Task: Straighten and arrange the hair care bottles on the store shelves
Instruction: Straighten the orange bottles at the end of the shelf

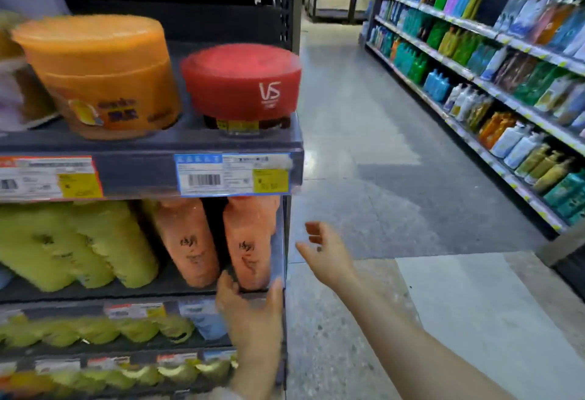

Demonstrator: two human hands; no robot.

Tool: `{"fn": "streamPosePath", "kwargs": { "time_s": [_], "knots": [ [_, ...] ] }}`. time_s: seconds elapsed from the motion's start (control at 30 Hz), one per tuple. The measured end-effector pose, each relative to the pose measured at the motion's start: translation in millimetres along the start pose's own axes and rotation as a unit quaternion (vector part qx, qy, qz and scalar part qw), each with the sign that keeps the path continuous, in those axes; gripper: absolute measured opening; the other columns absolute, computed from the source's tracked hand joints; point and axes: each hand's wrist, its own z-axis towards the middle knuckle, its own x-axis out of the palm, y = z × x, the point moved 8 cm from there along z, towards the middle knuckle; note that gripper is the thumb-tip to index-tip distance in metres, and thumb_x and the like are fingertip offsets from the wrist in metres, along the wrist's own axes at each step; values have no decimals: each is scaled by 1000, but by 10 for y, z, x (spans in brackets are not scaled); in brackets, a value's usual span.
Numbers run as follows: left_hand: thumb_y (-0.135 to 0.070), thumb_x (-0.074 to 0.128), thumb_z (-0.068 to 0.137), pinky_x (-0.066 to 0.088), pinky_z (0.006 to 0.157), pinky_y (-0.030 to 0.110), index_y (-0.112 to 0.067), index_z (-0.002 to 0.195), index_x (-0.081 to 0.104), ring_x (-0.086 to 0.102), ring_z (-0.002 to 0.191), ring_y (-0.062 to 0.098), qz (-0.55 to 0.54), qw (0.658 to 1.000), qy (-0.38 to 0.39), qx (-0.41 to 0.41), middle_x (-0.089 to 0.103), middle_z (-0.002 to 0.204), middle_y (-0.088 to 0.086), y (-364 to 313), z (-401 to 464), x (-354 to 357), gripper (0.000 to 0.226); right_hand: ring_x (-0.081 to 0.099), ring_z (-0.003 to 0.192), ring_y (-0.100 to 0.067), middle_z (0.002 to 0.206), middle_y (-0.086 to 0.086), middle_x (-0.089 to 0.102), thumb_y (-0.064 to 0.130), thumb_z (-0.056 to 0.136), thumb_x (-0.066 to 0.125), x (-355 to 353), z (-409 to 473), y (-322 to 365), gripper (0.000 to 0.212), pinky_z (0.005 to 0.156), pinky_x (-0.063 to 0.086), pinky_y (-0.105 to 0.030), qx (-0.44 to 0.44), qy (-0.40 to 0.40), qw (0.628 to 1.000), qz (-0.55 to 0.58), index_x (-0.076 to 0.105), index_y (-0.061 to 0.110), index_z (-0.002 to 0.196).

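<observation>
**A:** What are the hands doing, nearest first?

**B:** I'm watching the left hand [253,314] cupping the base of the rightmost salmon-orange plastic bottle [250,241] on the second shelf [126,293]. Thumb and fingers are spread either side of its foot, touching it, so I'm reading that grip as closed loosely round the bottle, probably to square it against the shelf's end. The right hand [326,254] is hanging out over the grey aisle floor [380,178], grip apart, fingers curled, holding nothing; I'm guessing it is waiting to steady the bottle's side.

**A:** How many bottles are sitting there?

**B:** I'm counting two salmon-orange ones in that row, standing upright with a dark gap between them. Left of them the yellow-green bottles [72,241] are blurring together; I cannot tell their number, nor that of the yellow-green caps on the lower shelves.

**A:** And above?

**B:** Two tubs are standing near the front edge: one tall orange plastic tub [101,76] and one squat red-lidded tub marked VS [240,82], each above a price label. Farther off, the far shelving across the aisle [474,67] is carrying many coloured bottles, too small for counting.
</observation>
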Motion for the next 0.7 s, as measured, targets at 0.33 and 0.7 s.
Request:
{"fn": "streamPosePath", "kwargs": {
  "time_s": [0.33, 0.7],
  "knots": [
    [-23, 78, 70, 47, 85, 34, -20, 125, 45, 57, 105, 17, 41, 998, -32, 41, 58, 118, 3, -27, 173, 101, 64, 53, 113, -20, 123, -6, 54, 17, 75, 72, 333, 533, 312, 57, 95, 43, -32, -76, 109, 991, -10, 45, 10, 125],
    [-32, 81, 67, 51, 88, 38, -37, 116, 47, 62, 102, 11, 39, 994, -103, 4, 64, 113, -5, 79, 183, 127, 61, 50, 106, -29, 119, -15, 46, 13, 68, 63, 640, 753, 284, 55, 80, 40, -28, -140, 164, 976, 8, 46, 7, 120]
  ]
}}
